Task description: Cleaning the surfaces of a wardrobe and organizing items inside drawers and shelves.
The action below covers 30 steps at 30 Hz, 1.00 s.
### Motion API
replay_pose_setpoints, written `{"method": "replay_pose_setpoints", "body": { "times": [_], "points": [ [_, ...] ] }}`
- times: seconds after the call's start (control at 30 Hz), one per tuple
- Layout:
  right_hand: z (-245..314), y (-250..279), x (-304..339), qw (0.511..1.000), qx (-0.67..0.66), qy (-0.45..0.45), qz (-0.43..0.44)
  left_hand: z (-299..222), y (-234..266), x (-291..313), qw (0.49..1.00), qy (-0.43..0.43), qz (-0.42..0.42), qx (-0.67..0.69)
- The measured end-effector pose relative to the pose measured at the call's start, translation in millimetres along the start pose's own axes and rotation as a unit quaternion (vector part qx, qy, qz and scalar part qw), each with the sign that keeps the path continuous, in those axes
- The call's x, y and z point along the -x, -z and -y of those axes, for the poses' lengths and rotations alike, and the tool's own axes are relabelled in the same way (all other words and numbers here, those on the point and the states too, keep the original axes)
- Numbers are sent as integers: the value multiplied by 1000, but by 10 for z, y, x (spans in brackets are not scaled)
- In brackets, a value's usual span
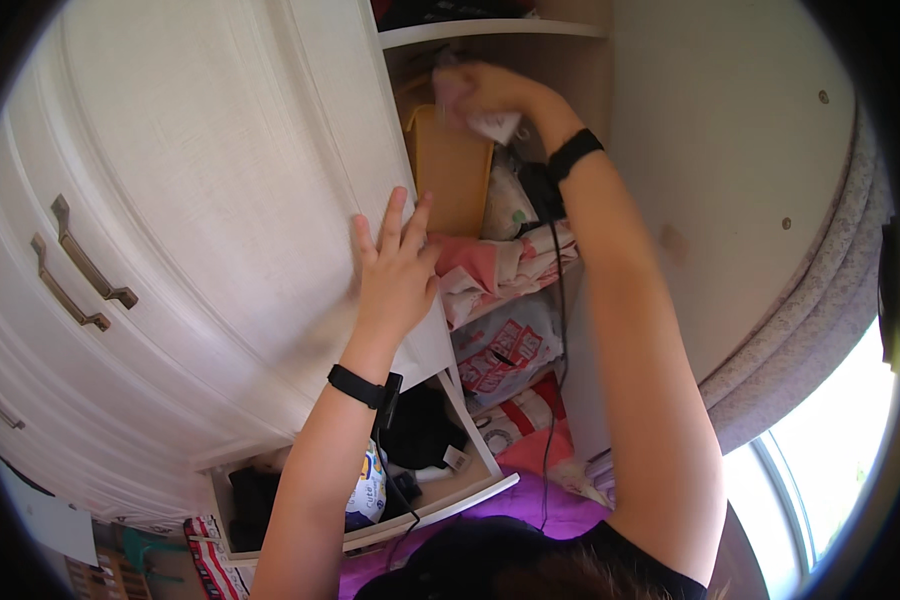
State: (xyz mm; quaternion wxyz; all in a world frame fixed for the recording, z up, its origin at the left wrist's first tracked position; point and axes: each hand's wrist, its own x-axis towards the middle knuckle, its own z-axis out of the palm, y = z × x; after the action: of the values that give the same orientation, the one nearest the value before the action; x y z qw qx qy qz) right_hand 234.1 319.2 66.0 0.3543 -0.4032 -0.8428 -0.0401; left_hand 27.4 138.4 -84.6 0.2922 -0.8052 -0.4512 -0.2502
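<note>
Near the top centre, the right hand (490, 90) pinches a blurred pinkish item (451, 88), just above a tan box (452, 180) inside the cupboard (500, 33). At centre, the left hand (394, 278) spreads its fingers by the edge of the white door (240, 200); below, an open drawer (478, 497) holds black cloth (418, 430).

Left hand (398, 270): bare
Left wristband (356, 386): black, strap-like
Left module (391, 402): black, narrow, boxy, at the wristband's right edge
Left cable (399, 492): thin, black
Right hand (485, 90): bare, blurred
Right wristband (576, 155): black, wide
Right module (542, 190): black, boxy, near the wristband's lower left edge
Right cable (559, 300): thin, black
Top (660, 560): black, forearms uncovered
</note>
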Motion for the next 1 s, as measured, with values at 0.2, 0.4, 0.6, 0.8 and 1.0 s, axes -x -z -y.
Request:
{"method": "replay_pose_setpoints", "body": {
  "times": [0.2,0.4,0.6,0.8,1.0],
  "points": [
    [42,-336,160,993,-56,71,75,-56,-32,-39,1000,-5,-7,17],
    [-408,-266,-228,979,-20,31,-200,-61,-21,-42,1000,3,3,19],
    [-265,-647,-205,940,98,15,-325,-22,-20,-50,1000,8,7,28],
    [-507,-814,-470,952,246,52,-174,-27,-64,-40,1000,3,2,7],
    [-649,-808,-459,998,7,-69,-5,-130,-29,-51,1000,2,15,16]
  ]
}}
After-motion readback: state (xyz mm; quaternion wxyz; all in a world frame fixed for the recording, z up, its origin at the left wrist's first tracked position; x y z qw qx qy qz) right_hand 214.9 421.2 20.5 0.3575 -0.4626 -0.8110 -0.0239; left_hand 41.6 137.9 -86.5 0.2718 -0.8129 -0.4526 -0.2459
